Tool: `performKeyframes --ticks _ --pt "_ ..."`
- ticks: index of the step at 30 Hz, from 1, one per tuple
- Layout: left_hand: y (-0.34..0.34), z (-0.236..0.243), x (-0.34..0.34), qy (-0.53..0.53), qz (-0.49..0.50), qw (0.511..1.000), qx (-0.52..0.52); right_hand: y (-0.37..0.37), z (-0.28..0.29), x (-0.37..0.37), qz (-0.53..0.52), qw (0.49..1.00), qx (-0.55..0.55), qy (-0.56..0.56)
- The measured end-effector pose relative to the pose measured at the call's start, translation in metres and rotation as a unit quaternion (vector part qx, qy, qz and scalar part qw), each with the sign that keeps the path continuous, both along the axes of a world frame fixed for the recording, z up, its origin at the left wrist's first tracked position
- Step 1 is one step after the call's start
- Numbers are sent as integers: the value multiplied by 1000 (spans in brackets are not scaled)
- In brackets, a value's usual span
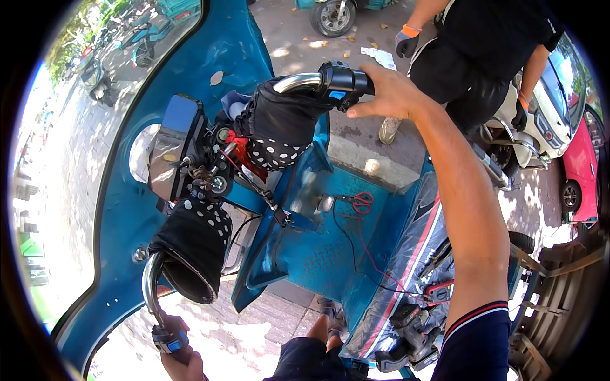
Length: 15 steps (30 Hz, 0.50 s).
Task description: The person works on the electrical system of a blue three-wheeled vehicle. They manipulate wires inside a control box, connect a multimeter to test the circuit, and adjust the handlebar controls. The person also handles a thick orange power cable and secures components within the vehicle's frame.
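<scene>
At the bottom left my left hand (184, 366) is closed round the left handlebar grip, just below a black switch housing (168, 336) with a blue button. My right hand (387, 94) wraps the right handlebar grip at the top middle, fingers over it and thumb beneath, beside another switch housing (335, 82). Both grips belong to the chrome handlebar (151, 286) of a blue three-wheeler (222, 51). Black hand muffs with white dots, one on the left (192, 251) and one on the right (279, 117), are pushed inward along the bar. Between them show the dashboard (176, 143) and exposed wiring (206, 181).
Red-handled scissors (362, 202) lie on the blue footboard (318, 257). On the plastic-covered seat (387, 298) rest a red multimeter (438, 293) with leads and a cordless power tool (410, 324). A gloved person (483, 57) stands at the right, near a white vehicle (553, 108) and a pink car (581, 168).
</scene>
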<state>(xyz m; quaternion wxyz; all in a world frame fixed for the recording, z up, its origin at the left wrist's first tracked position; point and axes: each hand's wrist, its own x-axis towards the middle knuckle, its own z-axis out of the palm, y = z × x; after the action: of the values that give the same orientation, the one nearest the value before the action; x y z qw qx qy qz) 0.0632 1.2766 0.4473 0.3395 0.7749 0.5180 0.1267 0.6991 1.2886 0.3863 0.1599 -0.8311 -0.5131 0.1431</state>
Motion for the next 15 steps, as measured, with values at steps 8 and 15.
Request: performKeyframes --ticks 8,15 --pt "-10 -14 -29 107 175 979 -13 0 -3 -6 -17 998 64 -19" --pt "-3 -9 4 -40 182 977 -100 0 -13 -13 6 970 198 -140"
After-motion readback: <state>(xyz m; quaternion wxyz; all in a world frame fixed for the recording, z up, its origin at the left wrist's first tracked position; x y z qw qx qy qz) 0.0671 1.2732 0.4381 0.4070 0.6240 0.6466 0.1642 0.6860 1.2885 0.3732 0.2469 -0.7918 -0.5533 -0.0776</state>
